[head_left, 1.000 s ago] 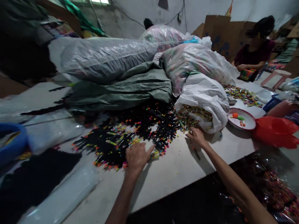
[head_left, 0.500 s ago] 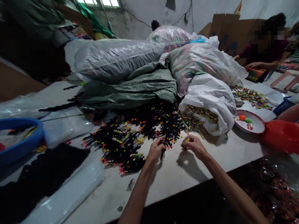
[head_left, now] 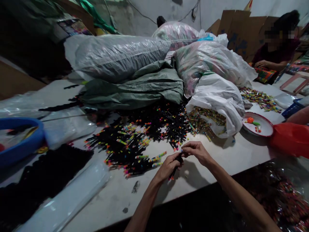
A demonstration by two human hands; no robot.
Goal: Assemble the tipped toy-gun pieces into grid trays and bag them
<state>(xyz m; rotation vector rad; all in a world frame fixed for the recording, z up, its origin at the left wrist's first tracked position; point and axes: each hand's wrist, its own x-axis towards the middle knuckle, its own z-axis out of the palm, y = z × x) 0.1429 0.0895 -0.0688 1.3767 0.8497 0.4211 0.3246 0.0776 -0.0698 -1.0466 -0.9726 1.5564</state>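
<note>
My left hand is closed round a few thin black sticks with bright tips, held just above the white table. Against its fingertips, the thumb and fingers of my right hand pinch at the upper end of this bunch. Whatever lies between the right fingertips is too small and hidden to name. Left of my hands spreads a heap of similar black sticks with orange, pink and yellow ends. Several striped, coloured tubes lie by the heap's near edge.
A white bag spills gold-coloured tubes. Full plastic sacks and a green cloth sack stand behind the heap. Right are a white plate and red bag; left, a blue basin. A person sits far right.
My left hand has moved right and nearer to me with its black sticks. My right hand, which pinched a small yellowish piece apart from it, has come left, and the fingertips now meet.
</note>
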